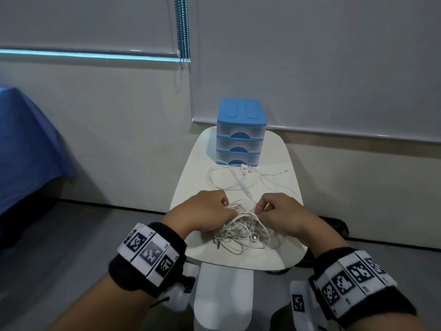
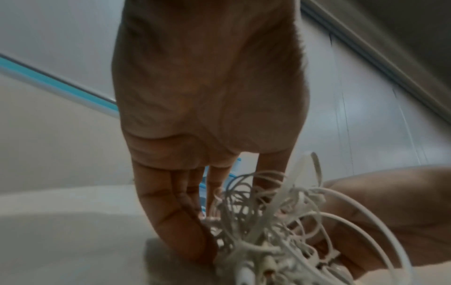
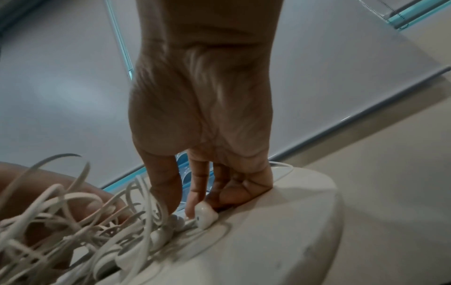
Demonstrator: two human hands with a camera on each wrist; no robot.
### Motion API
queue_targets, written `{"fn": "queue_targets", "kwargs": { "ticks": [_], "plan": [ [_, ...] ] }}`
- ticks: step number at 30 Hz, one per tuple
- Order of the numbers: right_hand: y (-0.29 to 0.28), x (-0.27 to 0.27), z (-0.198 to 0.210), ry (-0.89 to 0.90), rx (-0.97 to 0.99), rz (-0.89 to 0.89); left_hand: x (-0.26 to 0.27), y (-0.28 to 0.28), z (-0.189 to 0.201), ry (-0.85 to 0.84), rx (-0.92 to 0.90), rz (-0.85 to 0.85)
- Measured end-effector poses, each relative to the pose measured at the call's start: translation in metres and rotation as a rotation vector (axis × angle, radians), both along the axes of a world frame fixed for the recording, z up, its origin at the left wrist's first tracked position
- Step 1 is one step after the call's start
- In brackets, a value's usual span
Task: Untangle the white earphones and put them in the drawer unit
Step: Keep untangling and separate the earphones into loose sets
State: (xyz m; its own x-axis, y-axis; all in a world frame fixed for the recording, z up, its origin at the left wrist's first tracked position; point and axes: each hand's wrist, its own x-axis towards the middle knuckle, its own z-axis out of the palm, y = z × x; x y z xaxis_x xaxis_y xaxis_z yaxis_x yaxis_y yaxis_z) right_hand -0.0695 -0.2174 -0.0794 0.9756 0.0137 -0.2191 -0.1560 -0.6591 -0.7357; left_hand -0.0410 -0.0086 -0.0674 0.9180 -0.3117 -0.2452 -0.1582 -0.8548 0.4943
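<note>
While both hands worked at the near edge of the table (image 1: 191,161), I saw my right hand (image 1: 284,215) with thumb and forefinger curled, pinching a cord of the tangled earphones (image 1: 243,231); in the right wrist view its fingers (image 3: 168,185) came down into the white loops and an earbud (image 3: 205,215) lay against a fingertip. My left hand (image 1: 205,211) sat on the left side of that tangle, fingers bent down into it. In the left wrist view its fingers (image 2: 171,212) stood among the cords (image 2: 268,221), but I could not tell whether they truly gripped a strand or only pressed on the heap.

The tangle lay on the table, between my hands and on the side nearest me. Farther across the table a second white earphone cord (image 1: 238,177) was spread in loose loops, its buds just in front of the drawer unit (image 1: 241,132). That blue unit stood at the table's far end, all three clear drawers closed. Behind the table hung a grey blind (image 1: 334,68), and left of the table, well apart, was a blue cloth (image 1: 28,144).
</note>
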Motion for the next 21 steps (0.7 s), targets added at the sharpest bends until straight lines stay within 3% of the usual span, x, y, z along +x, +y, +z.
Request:
{"fn": "queue_targets", "kwargs": {
  "ticks": [5, 11, 17, 21],
  "plan": [
    [-0.002, 0.002, -0.007, -0.002, 0.003, 0.001, -0.004, 0.005, -0.011, -0.061, -0.026, 0.019],
    [-0.003, 0.003, -0.010, 0.009, 0.027, 0.002, -0.003, 0.015, -0.007, -0.129, -0.180, 0.074],
    [-0.010, 0.003, -0.013, 0.031, 0.142, 0.005, -0.015, 0.021, -0.007, -0.121, -0.599, 0.100],
    [-0.014, 0.002, -0.017, 0.026, 0.271, -0.079, -0.021, 0.017, -0.007, -0.140, -0.723, 0.036]
  ]
}}
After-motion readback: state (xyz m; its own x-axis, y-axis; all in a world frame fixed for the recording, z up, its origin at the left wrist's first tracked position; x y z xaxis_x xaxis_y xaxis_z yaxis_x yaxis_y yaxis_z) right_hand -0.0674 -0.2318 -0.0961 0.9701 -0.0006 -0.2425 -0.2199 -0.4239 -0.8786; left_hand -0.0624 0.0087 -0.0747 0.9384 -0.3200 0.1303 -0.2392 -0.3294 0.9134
